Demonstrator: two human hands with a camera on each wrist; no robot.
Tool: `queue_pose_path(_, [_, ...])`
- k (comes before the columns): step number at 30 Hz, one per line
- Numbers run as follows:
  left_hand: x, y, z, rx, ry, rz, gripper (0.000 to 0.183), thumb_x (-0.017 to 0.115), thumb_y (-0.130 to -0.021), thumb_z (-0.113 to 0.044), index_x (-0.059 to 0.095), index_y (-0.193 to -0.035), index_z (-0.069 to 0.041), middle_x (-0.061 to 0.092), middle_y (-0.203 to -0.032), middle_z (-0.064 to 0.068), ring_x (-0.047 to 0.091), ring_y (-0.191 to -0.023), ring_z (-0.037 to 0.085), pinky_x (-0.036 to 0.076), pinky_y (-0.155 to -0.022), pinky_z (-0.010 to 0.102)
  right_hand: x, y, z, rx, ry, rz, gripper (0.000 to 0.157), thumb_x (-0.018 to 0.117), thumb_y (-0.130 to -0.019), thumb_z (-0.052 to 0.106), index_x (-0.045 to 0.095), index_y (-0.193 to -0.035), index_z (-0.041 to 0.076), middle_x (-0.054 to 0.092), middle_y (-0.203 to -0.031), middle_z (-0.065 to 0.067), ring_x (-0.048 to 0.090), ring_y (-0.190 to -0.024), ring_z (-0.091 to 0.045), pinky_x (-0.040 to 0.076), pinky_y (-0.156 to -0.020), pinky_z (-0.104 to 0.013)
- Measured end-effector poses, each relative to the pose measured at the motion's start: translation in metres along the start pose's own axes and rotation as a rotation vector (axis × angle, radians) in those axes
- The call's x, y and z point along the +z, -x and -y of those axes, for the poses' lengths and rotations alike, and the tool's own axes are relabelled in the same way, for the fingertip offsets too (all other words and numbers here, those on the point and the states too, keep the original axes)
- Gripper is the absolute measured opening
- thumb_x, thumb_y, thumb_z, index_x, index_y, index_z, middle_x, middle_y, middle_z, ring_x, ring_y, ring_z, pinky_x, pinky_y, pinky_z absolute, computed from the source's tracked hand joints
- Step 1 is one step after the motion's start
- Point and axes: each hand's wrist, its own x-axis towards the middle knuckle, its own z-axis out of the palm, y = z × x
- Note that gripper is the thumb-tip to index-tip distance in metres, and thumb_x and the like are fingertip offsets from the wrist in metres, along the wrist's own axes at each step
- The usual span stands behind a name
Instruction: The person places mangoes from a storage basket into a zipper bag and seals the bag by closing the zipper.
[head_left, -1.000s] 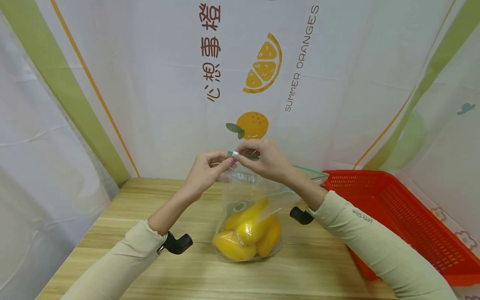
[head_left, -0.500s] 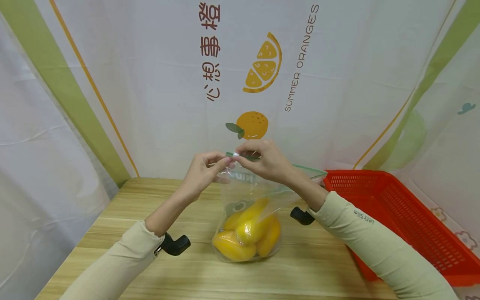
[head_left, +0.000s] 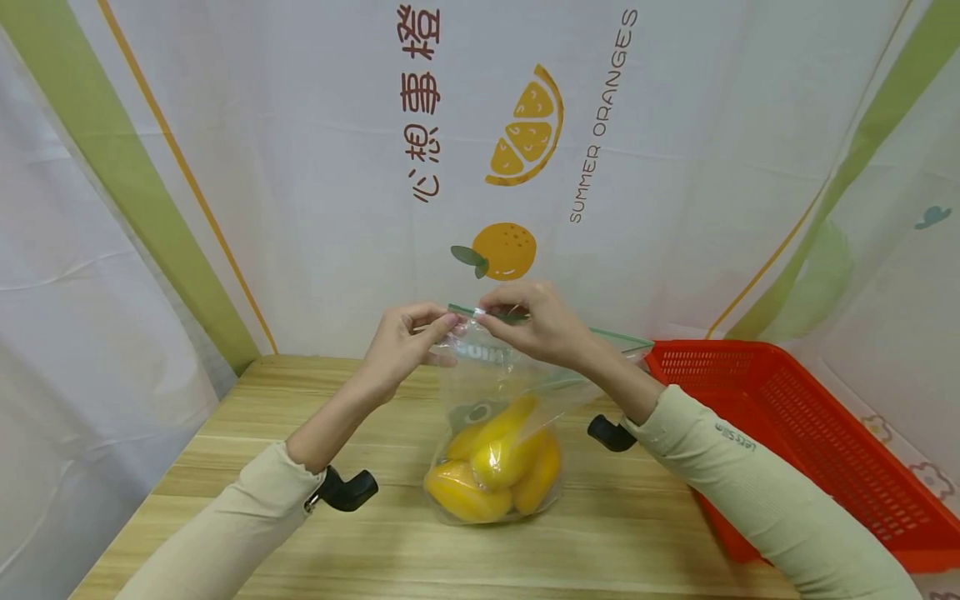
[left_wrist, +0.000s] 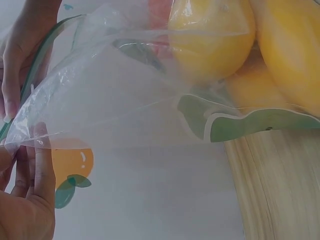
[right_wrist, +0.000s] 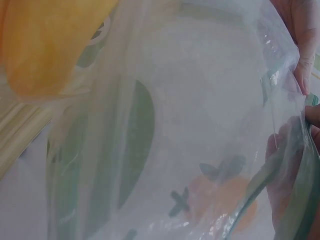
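Note:
A clear zip bag (head_left: 480,385) with a green zip strip (head_left: 622,340) along its mouth stands upright on the wooden table. Several yellow fruits (head_left: 498,458), which look like mangoes, fill its bottom. My left hand (head_left: 399,352) pinches the mouth's left corner between thumb and fingers. Just right of it, my right hand (head_left: 543,327) pinches the small pale zip slider (head_left: 478,313) on the strip. To the right the mouth gapes toward the red basket. In the left wrist view, the left thumb and fingers (left_wrist: 42,175) hold the film's edge, with the right hand (left_wrist: 22,60) above.
A red plastic basket (head_left: 757,358) with perforated walls stands on the table's right side, close to the bag's far corner. The wooden table (head_left: 300,550) ends against a white curtain (head_left: 337,208) printed with oranges and lettering. Black mounts (head_left: 348,492) are strapped at both wrists.
My right hand has shifted slightly right along the strip with the slider. The left hand has drawn a little left with the bag's corner. The fruits have stayed in place.

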Motion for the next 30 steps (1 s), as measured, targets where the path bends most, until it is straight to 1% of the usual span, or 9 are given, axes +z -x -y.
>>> queue_pose_path(10, [-0.002, 0.0, 0.001, -0.014, -0.001, -0.013, 0.024, 0.06, -0.104, -0.01, 0.067, -0.111, 0.012, 0.067, -0.107, 0.02, 0.067, -0.094, 0.028, 0.063, -0.072, 0.043, -0.003, 0.006, -0.003, 0.035, 0.002, -0.005, 0.007, 0.074, -0.092, 0.001, 0.076, -0.099, 0.001, 0.071, -0.092, -0.002, 0.066, -0.08, -0.013, 0.061, -0.074, -0.028])
queue_pose_path(20, [-0.004, 0.001, 0.001, -0.008, -0.006, -0.015, 0.025, 0.06, -0.104, -0.011, 0.067, -0.113, 0.012, 0.067, -0.105, 0.019, 0.067, -0.092, 0.027, 0.063, -0.072, 0.043, -0.007, 0.009, -0.005, 0.042, -0.003, -0.015, 0.008, 0.074, -0.091, 0.001, 0.076, -0.099, 0.0, 0.072, -0.093, -0.004, 0.067, -0.08, -0.014, 0.061, -0.073, -0.028])
queue_pose_path(30, [-0.006, 0.001, 0.005, -0.005, 0.007, -0.021, 0.024, 0.06, -0.104, -0.01, 0.068, -0.112, 0.011, 0.068, -0.104, 0.018, 0.067, -0.092, 0.027, 0.063, -0.073, 0.045, -0.009, 0.013, -0.006, 0.055, -0.012, -0.014, 0.007, 0.075, -0.091, 0.001, 0.076, -0.098, 0.001, 0.071, -0.092, -0.002, 0.066, -0.08, -0.013, 0.061, -0.072, -0.03])
